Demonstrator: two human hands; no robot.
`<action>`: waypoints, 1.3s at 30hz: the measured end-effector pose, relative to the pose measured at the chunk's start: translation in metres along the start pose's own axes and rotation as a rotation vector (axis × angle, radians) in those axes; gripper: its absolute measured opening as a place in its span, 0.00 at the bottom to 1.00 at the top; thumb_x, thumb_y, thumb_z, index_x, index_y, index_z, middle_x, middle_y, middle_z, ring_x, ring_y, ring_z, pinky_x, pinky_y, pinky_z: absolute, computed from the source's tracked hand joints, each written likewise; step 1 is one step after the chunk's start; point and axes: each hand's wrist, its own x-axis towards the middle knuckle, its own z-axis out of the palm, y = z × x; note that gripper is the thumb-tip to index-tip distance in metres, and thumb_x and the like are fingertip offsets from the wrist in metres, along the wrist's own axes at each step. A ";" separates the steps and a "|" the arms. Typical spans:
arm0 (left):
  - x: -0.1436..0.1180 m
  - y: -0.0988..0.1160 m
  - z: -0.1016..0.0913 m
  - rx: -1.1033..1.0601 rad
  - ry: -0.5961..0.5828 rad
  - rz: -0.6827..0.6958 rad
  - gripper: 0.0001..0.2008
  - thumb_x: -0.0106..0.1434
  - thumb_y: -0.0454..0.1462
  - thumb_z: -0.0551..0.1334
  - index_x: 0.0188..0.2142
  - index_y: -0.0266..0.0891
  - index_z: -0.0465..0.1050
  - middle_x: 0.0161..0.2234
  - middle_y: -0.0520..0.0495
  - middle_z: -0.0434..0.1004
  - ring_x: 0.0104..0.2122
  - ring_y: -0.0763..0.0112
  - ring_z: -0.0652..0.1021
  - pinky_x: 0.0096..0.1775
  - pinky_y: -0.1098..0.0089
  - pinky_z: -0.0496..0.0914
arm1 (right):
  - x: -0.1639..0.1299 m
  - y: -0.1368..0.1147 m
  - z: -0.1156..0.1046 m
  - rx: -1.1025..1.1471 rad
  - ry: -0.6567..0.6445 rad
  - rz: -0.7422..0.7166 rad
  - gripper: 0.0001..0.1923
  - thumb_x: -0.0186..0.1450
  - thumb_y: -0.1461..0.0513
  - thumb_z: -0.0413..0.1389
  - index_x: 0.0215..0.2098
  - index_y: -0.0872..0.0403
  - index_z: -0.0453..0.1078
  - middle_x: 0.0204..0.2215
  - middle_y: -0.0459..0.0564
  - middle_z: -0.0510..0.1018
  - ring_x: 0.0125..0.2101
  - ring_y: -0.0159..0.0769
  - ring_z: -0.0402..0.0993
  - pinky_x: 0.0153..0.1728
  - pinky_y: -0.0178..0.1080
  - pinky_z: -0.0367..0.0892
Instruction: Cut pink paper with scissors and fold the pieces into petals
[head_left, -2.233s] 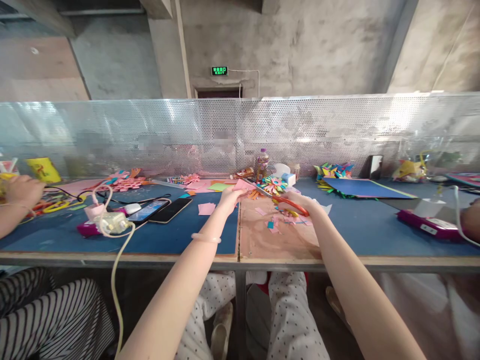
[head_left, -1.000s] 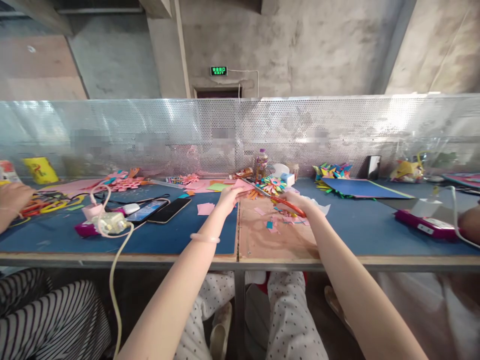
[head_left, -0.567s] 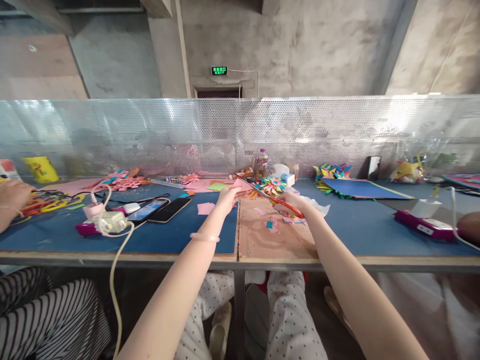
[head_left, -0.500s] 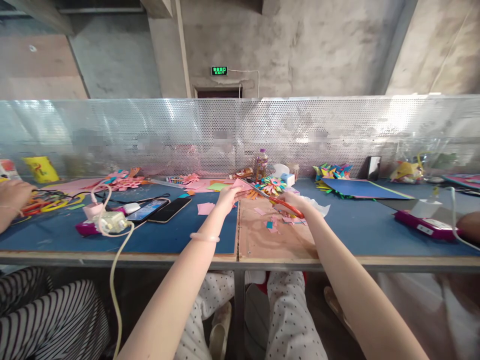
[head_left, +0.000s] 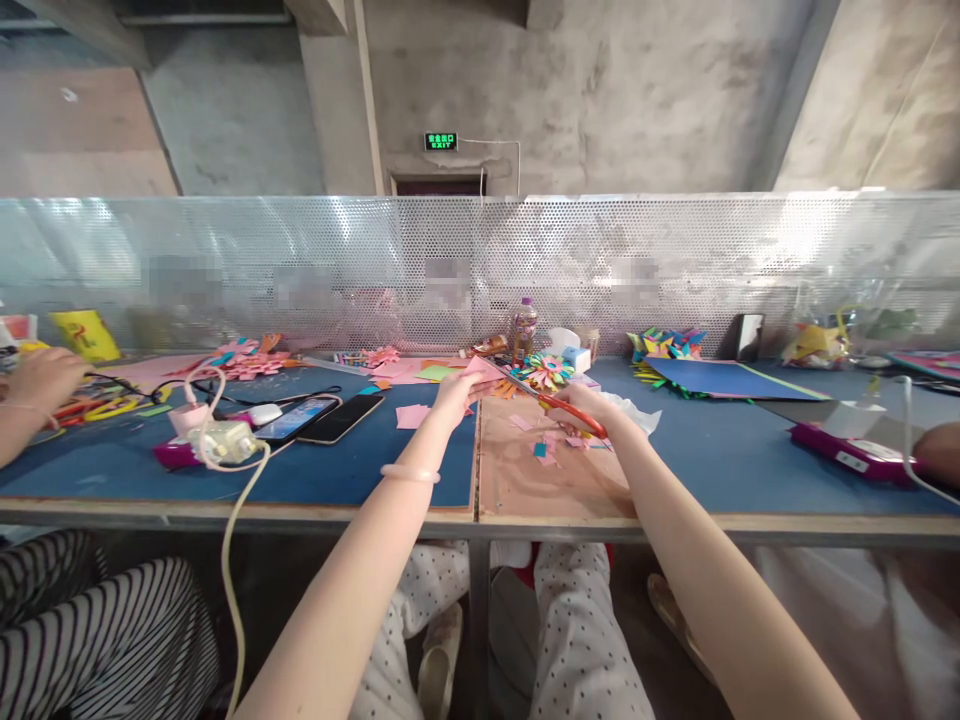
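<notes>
My left hand (head_left: 454, 394), with a pale bangle on its wrist, is closed on a piece of pink paper (head_left: 486, 371). Orange-handled scissors (head_left: 574, 412) are in my right hand (head_left: 592, 402), their blades pointing left to the edge of that paper. Whether the blades are parted is too small to tell. Beneath both hands, pink paper scraps (head_left: 546, 458) and a small blue piece (head_left: 540, 450) lie on the bare wooden board (head_left: 525, 497). More pink paper squares (head_left: 411, 416) rest just left of my left hand. A multicoloured paper flower (head_left: 547, 371) sits beyond the scissors.
Two phones (head_left: 341, 419) and a power strip with cables (head_left: 225, 443) lie to the left. A bottle with a purple cap (head_left: 525, 328) stands near the perforated metal screen (head_left: 322, 260). Blue sheets (head_left: 731, 378) lie to the right. Another person's hand (head_left: 49, 385) is at far left.
My hands, the pink paper and the scissors stay nearly in place. At far left, the other person's hand has shifted to the right and slightly up.
</notes>
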 end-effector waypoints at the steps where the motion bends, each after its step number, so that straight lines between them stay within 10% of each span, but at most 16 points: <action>1: 0.000 0.000 0.000 -0.006 -0.011 0.007 0.07 0.49 0.29 0.63 0.31 0.30 0.74 0.33 0.36 0.79 0.37 0.60 0.79 0.43 0.65 0.72 | -0.001 -0.001 0.000 0.002 0.002 0.002 0.05 0.52 0.61 0.52 0.22 0.55 0.68 0.11 0.43 0.69 0.13 0.30 0.65 0.15 0.29 0.59; 39: 0.000 0.003 0.002 -0.012 0.080 -0.039 0.07 0.50 0.30 0.62 0.31 0.30 0.72 0.31 0.36 0.79 0.36 0.60 0.79 0.40 0.66 0.72 | -0.007 -0.017 0.002 -0.083 0.067 -0.015 0.06 0.49 0.63 0.51 0.15 0.55 0.61 0.10 0.42 0.64 0.13 0.28 0.62 0.15 0.29 0.56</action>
